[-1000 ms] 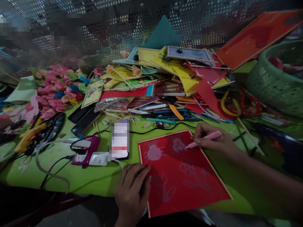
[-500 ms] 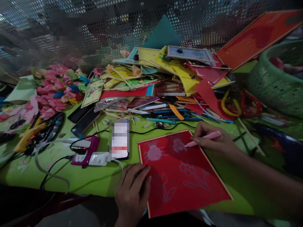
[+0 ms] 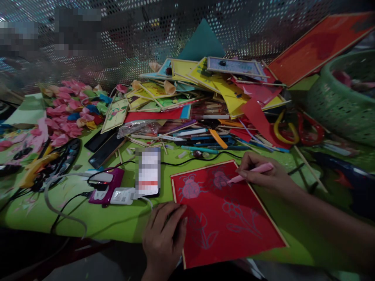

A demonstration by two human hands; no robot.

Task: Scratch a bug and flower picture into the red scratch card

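A red picture board [image 3: 213,222] with thin wooden strips along its edges lies on the green table. It bears pale outlines of two ladybirds and two flowers. The left ladybird [image 3: 191,189] is filled in pink; the right one [image 3: 220,179] is partly pink. My right hand [image 3: 260,171] is closed round a pink marker [image 3: 260,168], its tip touching the right ladybird. Over the board's left edge rests my left hand [image 3: 164,234], palm down, fingers loosely bent and holding nothing.
A lit phone [image 3: 148,171], a purple power strip [image 3: 109,187] and cables lie to the left. Framed cards [image 3: 181,70], pens [image 3: 193,132] and sticks are heaped behind. Scissors [image 3: 287,128], a green basket [image 3: 345,93] and a dark blue glue gun [image 3: 351,179] stand or lie right.
Both hands, the marker and the board keep nearly the same places. The view has shifted very slightly.
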